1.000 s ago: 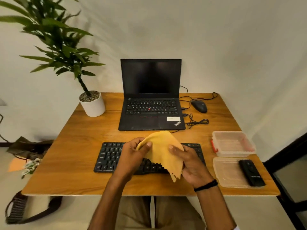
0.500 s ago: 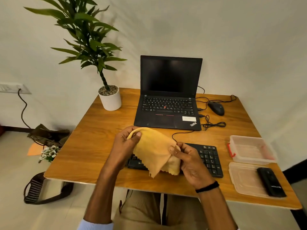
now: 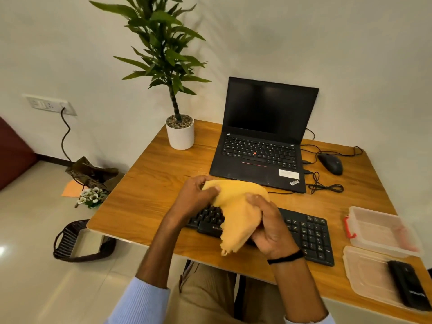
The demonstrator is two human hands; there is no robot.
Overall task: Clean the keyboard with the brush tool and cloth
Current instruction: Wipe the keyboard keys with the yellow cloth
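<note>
A yellow cloth [image 3: 236, 211] hangs between both hands above the black keyboard [image 3: 304, 232], which lies near the wooden desk's [image 3: 149, 185] front edge. My left hand [image 3: 195, 197] pinches the cloth's upper left corner. My right hand [image 3: 268, 228] grips the cloth's right side, fingers curled round it. The cloth and hands hide the keyboard's middle. A black oblong tool [image 3: 408, 284] lies on a clear lid [image 3: 364, 274] at the desk's right front corner.
An open black laptop [image 3: 261, 136] stands behind the keyboard, with a wired mouse [image 3: 330, 163] to its right. A potted plant [image 3: 180, 132] sits at the back left corner. A clear plastic box [image 3: 381, 230] is at the right. Bags lie on the floor left of the desk.
The view has swung left and tilted. Both hands have bunched the cloth more tightly; my right hand now wraps its side and the cloth hangs narrower.
</note>
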